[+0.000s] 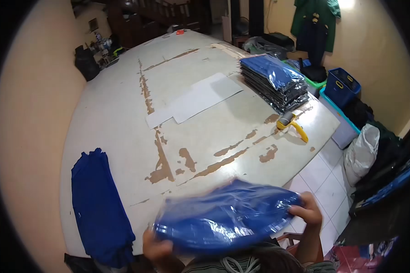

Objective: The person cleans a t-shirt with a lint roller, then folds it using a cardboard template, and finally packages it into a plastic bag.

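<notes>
Between my two hands, over the near edge of the table, is a blue folded garment in a clear plastic bag (228, 214). My left hand (157, 248) grips its left end, blurred a little by motion. At the right end, my right hand (309, 209) pinches the plastic with the thumb on top. A folded dark blue cloth garment (98, 204), unbagged, lies on the table to the left of my left hand. Farther off on the right side stands a stack of bagged garments (273, 82), with a blue one on top.
The large pale table (109, 118) has worn brown patches. On it lie white paper sheets (200, 98) and a yellow-handled tape dispenser (294, 126). Beyond the right edge are a blue bin (344, 84), a white sack (362, 152) and tiled floor (321, 177). A wall (36, 136) runs along the left.
</notes>
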The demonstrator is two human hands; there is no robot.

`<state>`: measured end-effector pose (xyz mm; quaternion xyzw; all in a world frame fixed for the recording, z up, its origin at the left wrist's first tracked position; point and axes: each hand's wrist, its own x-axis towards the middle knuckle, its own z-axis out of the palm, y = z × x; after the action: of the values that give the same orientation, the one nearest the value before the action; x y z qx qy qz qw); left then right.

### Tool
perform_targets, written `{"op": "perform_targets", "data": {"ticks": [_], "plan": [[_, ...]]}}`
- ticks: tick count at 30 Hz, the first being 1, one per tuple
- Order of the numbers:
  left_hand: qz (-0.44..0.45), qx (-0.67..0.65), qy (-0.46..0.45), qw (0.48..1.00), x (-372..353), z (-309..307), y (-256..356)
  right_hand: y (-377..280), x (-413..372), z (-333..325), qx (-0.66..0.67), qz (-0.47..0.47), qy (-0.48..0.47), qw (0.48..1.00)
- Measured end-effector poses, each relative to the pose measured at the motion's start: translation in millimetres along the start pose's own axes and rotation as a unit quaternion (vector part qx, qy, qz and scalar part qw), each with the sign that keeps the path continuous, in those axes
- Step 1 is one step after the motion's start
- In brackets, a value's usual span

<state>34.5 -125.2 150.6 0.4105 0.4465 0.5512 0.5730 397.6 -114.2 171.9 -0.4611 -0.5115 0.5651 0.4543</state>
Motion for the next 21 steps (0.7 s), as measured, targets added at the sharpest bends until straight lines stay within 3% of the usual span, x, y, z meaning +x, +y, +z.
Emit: {"op": "perform_targets", "data": {"ticks": [3, 6, 10, 11, 12, 14, 15, 16, 17, 18, 19, 21], "plan": [[0.078, -0.048, -0.060, 0.994, -22, 15, 18, -25, -34, -9, -0.020, -0.219, 0.014, 0.975], [0.095, -0.062, -0.118, 0.987, -18, 33, 22, -39, -50, -34, -0.121, -0.310, -0.005, 0.943], [0.084, -0.051, -0.184, 0.978, 36, 67, 24, -29, -31, -63, -0.122, -0.286, 0.083, 0.947], [0.080, -0.045, -0.196, 0.976, 55, 78, 21, -31, -17, -69, -0.121, -0.236, 0.133, 0.955], [0.077, -0.029, -0.206, 0.975, 85, 95, 20, -34, 1, -77, -0.120, -0.185, 0.181, 0.959], [0.085, 0.034, -0.183, 0.979, 151, 132, 23, -29, 57, -129, -0.197, -0.087, 0.172, 0.961], [0.072, 0.157, -0.108, 0.979, 183, 150, 24, -42, 94, -146, -0.207, -0.095, 0.161, 0.960], [0.137, 0.100, -0.123, 0.978, 222, 176, 26, -57, 134, -160, -0.225, -0.151, 0.158, 0.950], [0.157, 0.150, -0.139, 0.966, 266, 188, 30, -60, 180, -191, -0.291, -0.210, 0.167, 0.918], [0.194, 0.077, -0.157, 0.965, 300, 214, 43, -79, 222, -215, -0.370, -0.215, 0.190, 0.884], [0.219, 0.083, -0.137, 0.963, 336, 236, 59, -95, 271, -237, -0.280, -0.268, 0.182, 0.904], [0.307, 0.012, -0.107, 0.946, 389, 287, 90, -151, 342, -267, -0.285, -0.438, 0.158, 0.838]]}}
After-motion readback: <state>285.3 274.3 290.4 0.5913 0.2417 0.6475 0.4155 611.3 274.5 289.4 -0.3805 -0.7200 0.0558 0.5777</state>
